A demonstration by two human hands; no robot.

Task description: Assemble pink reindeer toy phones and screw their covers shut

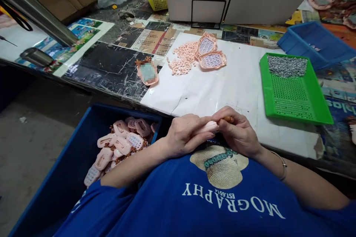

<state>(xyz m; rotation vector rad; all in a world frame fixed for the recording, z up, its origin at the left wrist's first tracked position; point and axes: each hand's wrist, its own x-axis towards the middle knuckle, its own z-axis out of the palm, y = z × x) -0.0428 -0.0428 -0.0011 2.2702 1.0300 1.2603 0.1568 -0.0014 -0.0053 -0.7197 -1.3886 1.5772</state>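
Pink casing point(207, 128) in fingers point(200, 138) (near table edge point(159, 109)), paper point(236, 85) beyond

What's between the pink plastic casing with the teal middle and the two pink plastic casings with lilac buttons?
A heap of small pale-pink plastic pieces lies between them, on the white paper sheet, as the head view shows.

Blue shirt point(205, 216): "MOGRAPHY" upside down, smaller "EST." nearby, digits unclear.

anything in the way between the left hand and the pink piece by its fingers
Nothing visible: the left hand holds the pink piece directly. The right hand is at its other end; the underside is hidden.
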